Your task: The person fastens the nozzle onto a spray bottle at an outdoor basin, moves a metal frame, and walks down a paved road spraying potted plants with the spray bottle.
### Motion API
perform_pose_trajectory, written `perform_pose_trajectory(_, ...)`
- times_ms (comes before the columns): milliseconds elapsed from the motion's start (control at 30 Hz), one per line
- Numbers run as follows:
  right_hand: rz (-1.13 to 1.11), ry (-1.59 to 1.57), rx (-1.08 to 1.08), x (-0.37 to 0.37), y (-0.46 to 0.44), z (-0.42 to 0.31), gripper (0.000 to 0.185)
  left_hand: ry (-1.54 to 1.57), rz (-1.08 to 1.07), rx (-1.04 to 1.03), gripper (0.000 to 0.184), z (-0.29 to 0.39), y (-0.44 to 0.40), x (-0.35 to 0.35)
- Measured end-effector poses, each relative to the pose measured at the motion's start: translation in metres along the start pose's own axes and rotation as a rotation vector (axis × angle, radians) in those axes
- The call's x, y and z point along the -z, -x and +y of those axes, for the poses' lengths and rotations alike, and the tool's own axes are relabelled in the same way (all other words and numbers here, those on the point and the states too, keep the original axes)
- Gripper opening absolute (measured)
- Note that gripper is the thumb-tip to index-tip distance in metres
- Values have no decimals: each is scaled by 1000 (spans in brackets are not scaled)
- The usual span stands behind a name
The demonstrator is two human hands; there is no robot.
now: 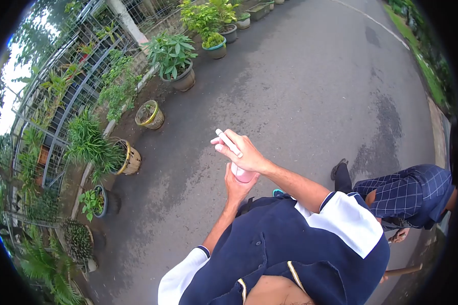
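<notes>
My left hand (235, 187) is wrapped round a pink bottle (244, 175) in front of my chest. Just above it is my right hand (247, 154), its fingers closed over the bottle's top, which they hide. A short white tube (229, 143), like a thick pen, lies across the fingers of my right hand and seems held by them. What the tube is I cannot make out.
Potted plants (178, 76) line the left side of the asphalt road (310, 86), along a metal fence (79, 96). Close on my right is another person in dark checked clothing (407, 195), near a wooden stick (404, 270).
</notes>
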State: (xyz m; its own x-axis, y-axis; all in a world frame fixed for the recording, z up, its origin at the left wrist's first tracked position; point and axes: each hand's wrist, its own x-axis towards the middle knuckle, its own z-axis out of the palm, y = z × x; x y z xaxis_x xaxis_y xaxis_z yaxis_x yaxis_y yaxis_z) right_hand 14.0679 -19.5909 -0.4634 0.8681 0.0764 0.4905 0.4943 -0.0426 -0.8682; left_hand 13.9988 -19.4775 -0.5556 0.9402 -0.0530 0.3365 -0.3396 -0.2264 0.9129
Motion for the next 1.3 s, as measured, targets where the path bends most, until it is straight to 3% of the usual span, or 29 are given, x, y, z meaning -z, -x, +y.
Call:
perform_pose_trajectory(33,26,38,20,-5,10,-8,30,-14,-34,-47,68,-1,7,8)
perform_pose_trajectory(133,120,131,-226,-33,49,-31,35,-15,-137,-125,66,-7,40,44)
perform_pose_trajectory(333,378,140,27,-172,128,-67,37,131,-259,-214,65,-32,119,158)
perform_pose_trajectory(400,447,209,-3,-213,160,-73,36,145,-312,-232,66,-39,147,198)
perform_pose_trajectory(500,507,198,-277,-277,196,-116,31,55,-443,-268,69,-33,176,285)
perform_pose_trajectory(600,594,165,-30,-353,219,-165,30,84,-468,-339,71,-8,208,362)
perform_pose_trajectory(633,598,281,148,-378,223,-181,30,155,-473,-246,74,-3,223,385)
perform_pose_trajectory(733,521,161,-87,-449,263,-218,30,150,-445,-310,75,-5,261,452)
perform_pose_trajectory(867,506,114,-59,-544,312,-244,31,171,-489,-259,79,-13,332,544)
perform_pose_trajectory(933,587,186,140,-610,329,-248,31,197,-492,-202,86,-30,368,596)
perform_pose_trajectory(1000,604,270,171,-664,345,-271,32,231,-513,-195,89,-48,390,647)
perform_pose_trajectory(1100,549,303,-14,-738,386,-332,32,225,-554,-209,85,-40,432,728)
perform_pose_trajectory(1200,570,127,9,-821,395,-369,33,235,-539,-258,95,-10,468,815)
perform_pose_trajectory(1233,581,295,173,-847,400,-376,34,263,-545,-267,93,-12,478,838)
perform_pose_trajectory(1300,565,309,89,-895,419,-382,35,269,-587,-247,94,-24,497,882)
